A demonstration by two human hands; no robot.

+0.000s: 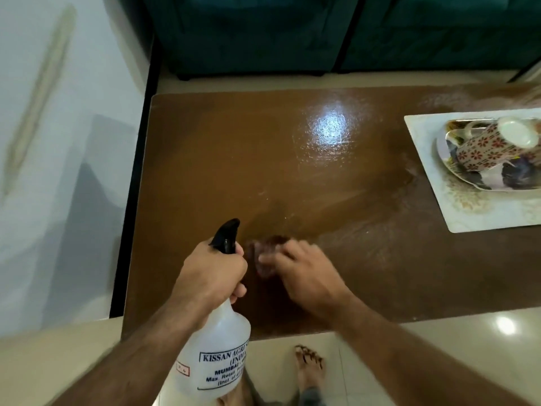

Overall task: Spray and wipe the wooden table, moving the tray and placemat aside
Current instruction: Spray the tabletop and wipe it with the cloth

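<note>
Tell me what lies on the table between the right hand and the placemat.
In the head view, nothing stands between the right hand and the placemat: only bare wooden table, streaked with wet wipe marks.

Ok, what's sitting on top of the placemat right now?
On the placemat sits a patterned tray, and on it a floral mug lies tipped on its side. The mat beneath the tray is hidden.

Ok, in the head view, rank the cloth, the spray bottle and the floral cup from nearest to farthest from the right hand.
1. cloth: under the right hand, at its fingers.
2. spray bottle: just left, gripped by the left hand.
3. floral cup: far right, on the tray.
</note>
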